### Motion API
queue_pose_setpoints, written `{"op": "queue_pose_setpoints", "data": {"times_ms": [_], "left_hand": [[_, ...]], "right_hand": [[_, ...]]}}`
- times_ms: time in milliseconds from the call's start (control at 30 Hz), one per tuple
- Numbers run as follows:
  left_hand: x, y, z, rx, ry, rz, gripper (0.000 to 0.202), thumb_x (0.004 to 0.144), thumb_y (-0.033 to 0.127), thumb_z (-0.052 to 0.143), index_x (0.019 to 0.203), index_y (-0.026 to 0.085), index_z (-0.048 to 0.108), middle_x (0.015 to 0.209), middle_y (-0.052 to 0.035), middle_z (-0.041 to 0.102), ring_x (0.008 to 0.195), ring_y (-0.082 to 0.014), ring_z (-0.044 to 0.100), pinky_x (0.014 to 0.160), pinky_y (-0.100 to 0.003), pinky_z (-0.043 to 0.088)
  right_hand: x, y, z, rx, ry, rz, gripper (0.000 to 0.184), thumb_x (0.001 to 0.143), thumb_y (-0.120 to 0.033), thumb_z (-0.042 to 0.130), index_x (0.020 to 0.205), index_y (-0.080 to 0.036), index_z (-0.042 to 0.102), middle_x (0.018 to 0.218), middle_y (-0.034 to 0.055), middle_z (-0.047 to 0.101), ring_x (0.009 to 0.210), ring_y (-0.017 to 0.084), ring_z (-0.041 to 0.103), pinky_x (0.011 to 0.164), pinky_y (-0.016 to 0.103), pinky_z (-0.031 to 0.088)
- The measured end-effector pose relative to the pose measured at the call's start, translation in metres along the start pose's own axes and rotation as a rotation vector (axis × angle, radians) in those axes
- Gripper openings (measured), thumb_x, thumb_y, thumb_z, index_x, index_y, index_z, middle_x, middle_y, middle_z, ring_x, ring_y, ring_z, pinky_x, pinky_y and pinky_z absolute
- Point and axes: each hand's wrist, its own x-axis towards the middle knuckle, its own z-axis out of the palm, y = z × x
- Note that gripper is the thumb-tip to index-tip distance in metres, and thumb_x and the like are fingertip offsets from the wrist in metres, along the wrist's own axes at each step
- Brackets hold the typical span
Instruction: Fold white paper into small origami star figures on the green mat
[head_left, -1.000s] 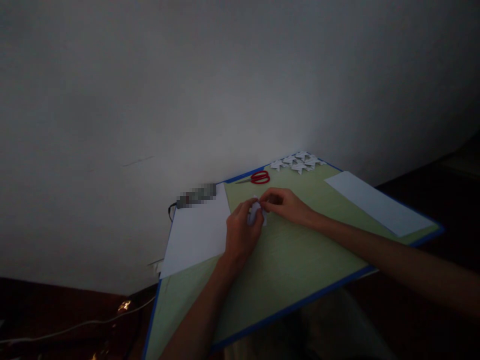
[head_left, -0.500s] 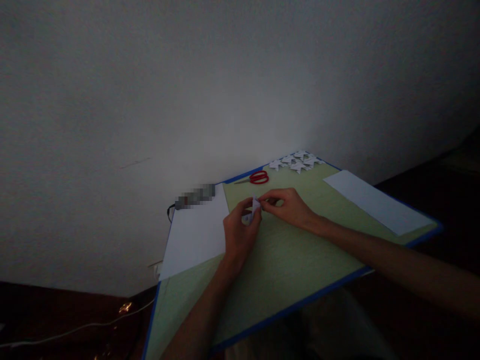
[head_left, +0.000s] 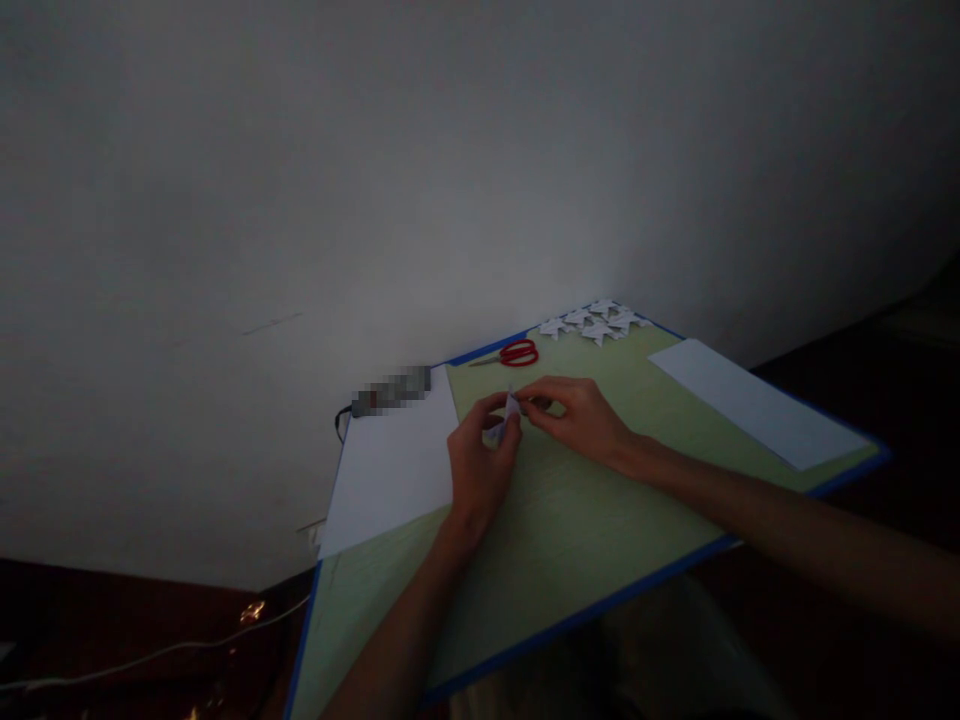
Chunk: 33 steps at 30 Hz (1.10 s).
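Observation:
A small piece of folded white paper [head_left: 507, 414] is held up above the pale green tabletop [head_left: 592, 540]. My left hand [head_left: 484, 460] is closed on its lower left side, thumb and fingers pinching it. My right hand [head_left: 581, 415] comes from the right, with thumb and forefinger pinched at the paper's upper edge. The fingertips hide part of the paper, and its full shape cannot be made out. Beyond the hands lie scissors [head_left: 519, 353] with red handles, blades pointing left.
Several white paper stars [head_left: 600, 331] lie at the far corner. A large white sheet [head_left: 394, 475] covers the left side, with a blurred-out object [head_left: 391, 391] at its back edge. White paper [head_left: 757, 405] lies on the right. The wall [head_left: 450, 200] rises behind the table.
Both hands keep their hold on the folded paper. The paper tilts a little differently, and the right fingers have shifted slightly against it.

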Motion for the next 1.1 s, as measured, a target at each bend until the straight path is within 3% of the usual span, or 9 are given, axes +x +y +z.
{"op": "queue_pose_setpoints", "data": {"times_ms": [300,467,633,800,900,1100], "left_hand": [[-0.001,0.0053,-0.0021,0.053,-0.02,0.027,0.021,0.089,0.024,0.064,0.11,0.022,0.067,0.099,-0.0027,0.076,0.081,-0.0163,0.071,0.078,-0.03,0.055],[-0.0009,0.0019,0.0001,0.01,-0.036,0.026,0.021,0.089,0.021,0.063,0.11,0.022,0.066,0.104,-0.0032,0.075,0.089,-0.0172,0.071,0.084,-0.031,0.055],[-0.0025,0.0006,0.0016,0.037,-0.075,0.046,0.029,0.086,0.015,0.064,0.115,0.022,0.065,0.1,-0.003,0.075,0.086,-0.0176,0.07,0.082,-0.032,0.056],[-0.0039,0.0003,0.0017,0.022,-0.088,0.037,0.031,0.088,0.016,0.062,0.118,0.023,0.063,0.105,-0.0051,0.075,0.091,-0.0197,0.071,0.085,-0.035,0.055],[-0.0034,-0.0003,0.0017,-0.027,-0.074,0.007,0.03,0.089,0.019,0.062,0.118,0.023,0.062,0.111,-0.0065,0.074,0.098,-0.0211,0.071,0.089,-0.036,0.055],[-0.0001,0.0008,-0.0005,-0.139,-0.003,-0.126,0.025,0.089,0.026,0.065,0.113,0.022,0.06,0.108,-0.008,0.075,0.098,-0.0224,0.072,0.087,-0.037,0.055]], "right_hand": [[0.0011,-0.0031,-0.0005,-0.016,0.04,-0.018,0.018,0.088,-0.016,0.062,0.099,-0.02,0.075,0.093,0.006,0.076,0.078,0.018,0.07,0.078,0.031,0.055],[-0.0007,-0.0018,0.001,-0.101,0.04,-0.04,0.016,0.087,-0.014,0.062,0.099,-0.019,0.072,0.093,0.0057,0.075,0.078,0.018,0.07,0.078,0.031,0.053],[-0.003,-0.0038,0.0023,-0.201,0.039,-0.039,0.014,0.086,-0.011,0.063,0.096,-0.018,0.067,0.089,0.0042,0.074,0.08,0.018,0.07,0.077,0.03,0.053],[-0.0035,-0.0073,0.0034,-0.291,0.047,-0.035,0.023,0.087,-0.013,0.064,0.11,-0.018,0.064,0.09,0.0059,0.074,0.083,0.022,0.071,0.078,0.033,0.053],[-0.003,-0.0068,0.0043,-0.229,0.059,-0.038,0.025,0.088,-0.011,0.063,0.111,-0.019,0.064,0.092,0.0053,0.075,0.084,0.021,0.071,0.08,0.033,0.053],[0.0004,-0.0038,0.006,0.02,0.078,-0.065,0.011,0.089,-0.013,0.063,0.094,-0.019,0.07,0.091,0.0047,0.074,0.083,0.018,0.069,0.08,0.032,0.054]]}}
